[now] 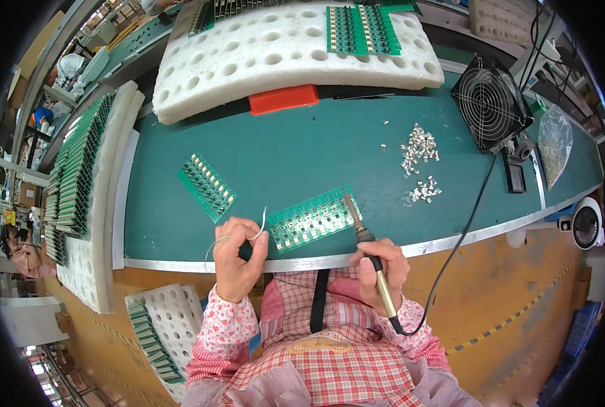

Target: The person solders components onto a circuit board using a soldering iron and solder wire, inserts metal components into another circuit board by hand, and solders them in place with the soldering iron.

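A small circuit board (208,188) lay on the green bench (302,146); the left hand (240,261) gripped thin wire (263,222); a larger circuit panel (314,219) lay between the hands; the right hand (388,270) gripped a soldering iron (364,234), tip over the panel's right end; silvery components (421,146) lay further right

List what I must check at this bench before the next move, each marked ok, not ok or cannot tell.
1. Left hand has hold of the thin wire: ok.
2. Right hand grips the soldering iron: ok.
3. Nearer circuit board lies on the green bench: ok.
4. Iron tip off the board: cannot tell; it overlaps the right end.
5. Small loose parts in one heap: not ok; two clusters plus strays.
6. Fan spinning: cannot tell.
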Demonstrator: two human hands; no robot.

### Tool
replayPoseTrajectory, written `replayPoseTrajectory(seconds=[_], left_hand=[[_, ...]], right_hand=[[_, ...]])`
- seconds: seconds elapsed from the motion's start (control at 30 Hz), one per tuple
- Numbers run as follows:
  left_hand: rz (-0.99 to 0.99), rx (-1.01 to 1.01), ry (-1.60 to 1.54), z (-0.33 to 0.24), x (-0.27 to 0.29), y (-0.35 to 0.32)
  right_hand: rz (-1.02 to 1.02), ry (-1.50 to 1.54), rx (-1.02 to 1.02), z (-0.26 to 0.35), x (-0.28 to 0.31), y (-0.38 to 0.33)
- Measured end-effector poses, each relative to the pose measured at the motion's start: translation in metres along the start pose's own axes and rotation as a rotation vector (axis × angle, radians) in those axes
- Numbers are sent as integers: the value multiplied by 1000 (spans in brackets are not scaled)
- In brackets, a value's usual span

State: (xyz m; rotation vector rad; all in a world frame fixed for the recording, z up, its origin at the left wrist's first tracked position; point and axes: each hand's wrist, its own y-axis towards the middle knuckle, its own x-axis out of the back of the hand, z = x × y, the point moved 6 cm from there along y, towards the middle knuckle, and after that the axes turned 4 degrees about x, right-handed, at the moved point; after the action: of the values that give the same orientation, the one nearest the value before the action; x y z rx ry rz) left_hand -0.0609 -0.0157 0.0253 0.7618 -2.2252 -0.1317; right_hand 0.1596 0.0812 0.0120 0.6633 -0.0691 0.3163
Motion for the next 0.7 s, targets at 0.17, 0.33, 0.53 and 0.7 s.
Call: replayPoseTrajectory(seconds=[0.17,0.33,0.53,0.7], left_hand=[[82,-285,170,-58,-24,-16],[200,-465,234,-95,-46,-29],[94,-318,326,-74,-32,-13],[144,-227,435,-72,-37,22]], right_hand=[[242,-339,72,9,3,-1],[276,-360,198,10,26,-10],[71,-559,79,9,91,-9],[-84,-546,55,7,120,-5]])
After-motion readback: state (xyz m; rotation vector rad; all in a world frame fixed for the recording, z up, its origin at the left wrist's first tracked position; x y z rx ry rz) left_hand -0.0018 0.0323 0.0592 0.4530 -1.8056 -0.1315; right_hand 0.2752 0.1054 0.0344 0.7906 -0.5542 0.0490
